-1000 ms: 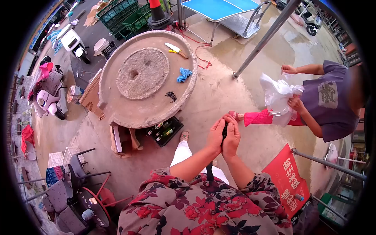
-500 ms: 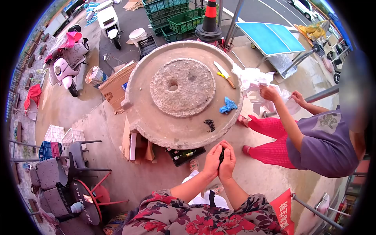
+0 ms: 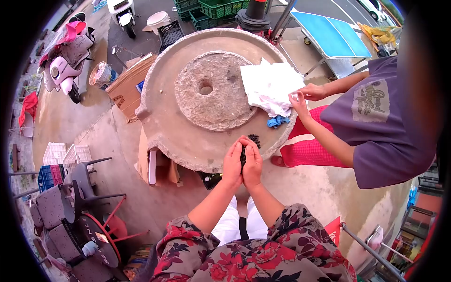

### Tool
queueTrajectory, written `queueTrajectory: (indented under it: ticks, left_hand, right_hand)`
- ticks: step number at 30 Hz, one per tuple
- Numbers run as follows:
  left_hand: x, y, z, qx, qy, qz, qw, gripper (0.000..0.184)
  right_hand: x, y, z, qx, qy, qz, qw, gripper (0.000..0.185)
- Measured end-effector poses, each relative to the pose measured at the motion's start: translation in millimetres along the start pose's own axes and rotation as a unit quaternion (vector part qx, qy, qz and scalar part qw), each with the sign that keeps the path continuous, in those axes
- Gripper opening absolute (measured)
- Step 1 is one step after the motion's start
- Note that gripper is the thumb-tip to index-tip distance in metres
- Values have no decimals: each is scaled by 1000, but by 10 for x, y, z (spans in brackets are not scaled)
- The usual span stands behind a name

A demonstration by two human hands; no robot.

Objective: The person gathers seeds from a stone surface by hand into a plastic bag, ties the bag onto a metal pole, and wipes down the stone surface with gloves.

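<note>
My left hand and my right hand are cupped together around small black pieces, over the near edge of the round stone mill. Just beyond my fingertips, a small pile of similar black pieces lies on the stone. A crumpled blue cloth rests behind that pile, at the right. Against it, a white plastic sheet or bag is spread partly over the raised centre stone, with another person's hands at its right edge.
The other person stands at the right of the mill. Cardboard leans at its left. A blue folding table is at the back right, green crates behind. Chairs and a round table stand at the lower left.
My cupped hands have come over the mill's near edge. The other person has moved the white plastic onto the stone, where it now covers the place of the knife.
</note>
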State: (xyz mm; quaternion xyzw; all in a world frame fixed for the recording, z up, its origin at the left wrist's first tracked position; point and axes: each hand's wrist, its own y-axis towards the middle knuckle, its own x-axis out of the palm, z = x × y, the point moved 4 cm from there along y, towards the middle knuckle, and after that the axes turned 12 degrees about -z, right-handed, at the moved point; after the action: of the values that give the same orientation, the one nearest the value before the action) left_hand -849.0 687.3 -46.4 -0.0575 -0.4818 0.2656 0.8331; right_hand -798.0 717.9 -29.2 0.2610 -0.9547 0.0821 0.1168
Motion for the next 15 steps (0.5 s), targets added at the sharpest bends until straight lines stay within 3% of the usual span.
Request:
queueTrajectory:
  ticks: [5, 8, 15]
  left_hand:
    - [-22, 301, -105, 13, -5, 12, 1000, 28]
    - [-169, 387, -212, 25, -2, 39, 999, 28]
    - [-570, 440, -604, 42, -46, 111, 992, 29]
  right_hand:
    - [-137, 311, 181, -39, 1, -18, 999, 36]
    - [-222, 396, 264, -4, -37, -55, 998, 25]
    - [-382, 348, 780, 77, 0, -75, 994, 27]
